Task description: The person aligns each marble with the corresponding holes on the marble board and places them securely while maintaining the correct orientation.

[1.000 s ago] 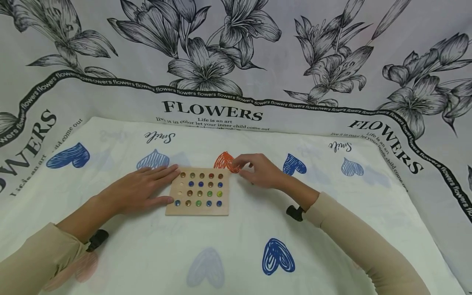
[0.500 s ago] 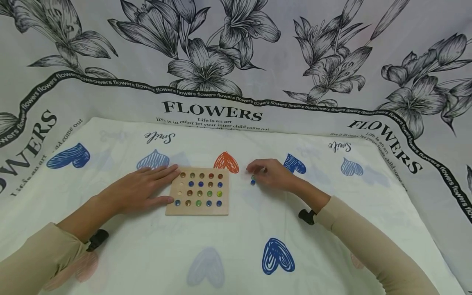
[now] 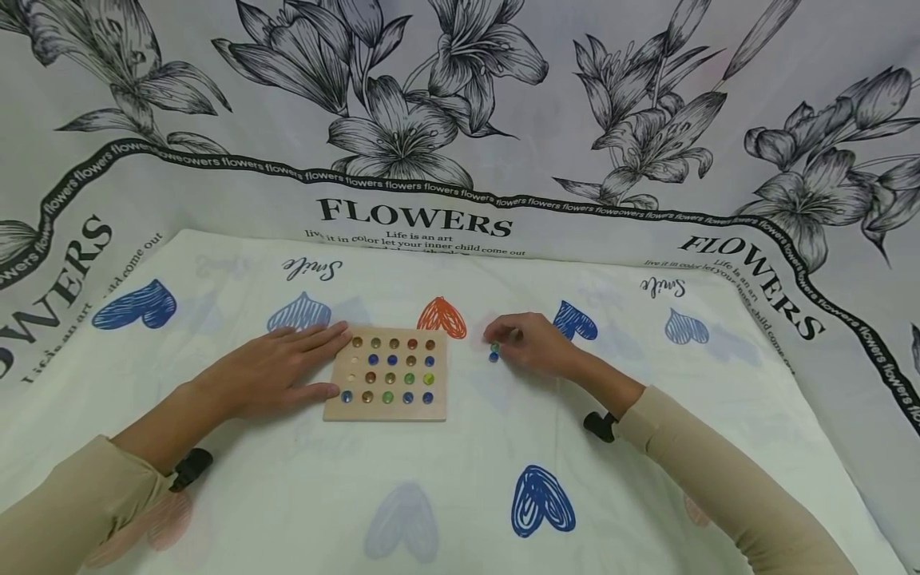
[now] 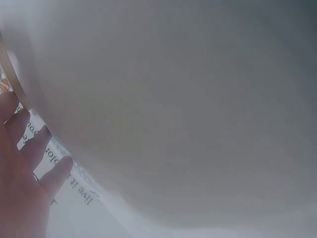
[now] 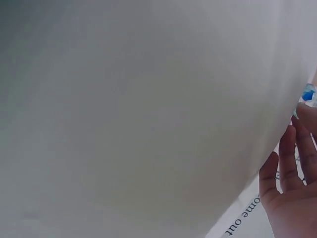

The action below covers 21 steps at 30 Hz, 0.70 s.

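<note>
My left hand (image 3: 283, 371) lies flat over the left edge of a light wooden board (image 3: 384, 413), its fingers straight and spread in the left wrist view. Rows of holes in the board hold coloured glass marbles (image 3: 387, 397); two pale holes at the left end of the middle rows show no marble. To the right of the board, my right hand (image 3: 532, 343) has curled fingers, with thumb and index finger pinching a greenish marble (image 3: 494, 348). A blue marble (image 3: 493, 358) rests on the cloth just in front of it. The right wrist view shows a blue marble (image 5: 308, 94) beyond the thumb.
A white tablecloth (image 3: 460, 471) printed with blue and red hearts covers the table. Behind stands a hanging cloth (image 3: 532, 144) with black flower drawings and lettering. Dark wrist cameras (image 3: 599, 426) sit at both cuffs.
My right hand has moved rightward, away from the board's upper right corner, to the two loose marbles, now in sight. It has barely moved in the last half second. The left hand stays put.
</note>
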### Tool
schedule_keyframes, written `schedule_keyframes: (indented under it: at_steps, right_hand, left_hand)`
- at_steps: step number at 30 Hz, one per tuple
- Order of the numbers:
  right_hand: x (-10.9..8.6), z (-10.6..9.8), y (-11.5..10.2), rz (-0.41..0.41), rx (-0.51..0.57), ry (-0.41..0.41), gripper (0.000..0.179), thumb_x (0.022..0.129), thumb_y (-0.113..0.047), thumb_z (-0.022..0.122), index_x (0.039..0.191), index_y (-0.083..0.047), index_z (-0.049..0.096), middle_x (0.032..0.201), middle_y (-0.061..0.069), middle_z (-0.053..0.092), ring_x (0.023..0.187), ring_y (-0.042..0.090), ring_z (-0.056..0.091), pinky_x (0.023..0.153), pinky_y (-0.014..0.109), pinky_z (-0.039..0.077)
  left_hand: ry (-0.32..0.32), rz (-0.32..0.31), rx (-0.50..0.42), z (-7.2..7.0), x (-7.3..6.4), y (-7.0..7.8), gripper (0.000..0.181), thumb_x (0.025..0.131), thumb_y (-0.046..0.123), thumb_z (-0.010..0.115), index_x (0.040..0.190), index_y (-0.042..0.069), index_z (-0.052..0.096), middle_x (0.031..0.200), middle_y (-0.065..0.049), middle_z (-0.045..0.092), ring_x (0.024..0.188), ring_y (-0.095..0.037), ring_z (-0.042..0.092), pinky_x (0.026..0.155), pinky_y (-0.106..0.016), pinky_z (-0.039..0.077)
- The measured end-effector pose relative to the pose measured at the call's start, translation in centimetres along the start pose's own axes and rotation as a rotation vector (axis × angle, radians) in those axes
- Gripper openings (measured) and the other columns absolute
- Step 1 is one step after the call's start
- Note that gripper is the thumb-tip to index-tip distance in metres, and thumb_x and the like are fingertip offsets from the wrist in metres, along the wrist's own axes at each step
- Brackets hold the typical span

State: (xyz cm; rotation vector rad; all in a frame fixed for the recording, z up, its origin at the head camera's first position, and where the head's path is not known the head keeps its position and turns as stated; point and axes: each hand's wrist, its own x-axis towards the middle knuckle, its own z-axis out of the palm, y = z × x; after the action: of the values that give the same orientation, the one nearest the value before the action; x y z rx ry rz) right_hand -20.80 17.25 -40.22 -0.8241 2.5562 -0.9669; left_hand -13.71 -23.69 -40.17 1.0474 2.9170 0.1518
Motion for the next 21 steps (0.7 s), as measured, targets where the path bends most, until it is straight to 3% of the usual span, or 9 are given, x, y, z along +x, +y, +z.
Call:
schedule_keyframes:
  at_steps: [15, 21]
  right_hand:
    - [0.7, 0.2, -0.1, -0.041, -0.027, 0.031, 0.023, 0.090, 0.000, 0.069, 0.112, -0.008, 0.072, 0.111, 0.001, 0.072, 0.100, 0.015, 0.064, 0.090, 0.035, 0.054]
    - [1.7, 0.3, -1.4, -0.061, -0.017, 0.031, 0.023, 0.092, -0.001, 0.067, 0.114, -0.006, 0.071, 0.109, 0.001, 0.072, 0.098, 0.014, 0.063, 0.089, 0.035, 0.054]
  left_hand:
    - [0.000, 0.001, -0.005, 0.2, 0.0, -0.1, 0.076, 0.098, 0.061, 0.049, 0.156, 0.014, 0.035, 0.161, -0.006, 0.032, 0.142, -0.034, 0.039, 0.112, -0.059, 0.034]
    - [0.004, 0.003, -0.005, 0.1, 0.0, -0.1, 0.076, 0.098, 0.061, 0.049, 0.156, 0.013, 0.035, 0.160, -0.006, 0.033, 0.142, -0.034, 0.039, 0.111, -0.059, 0.034]
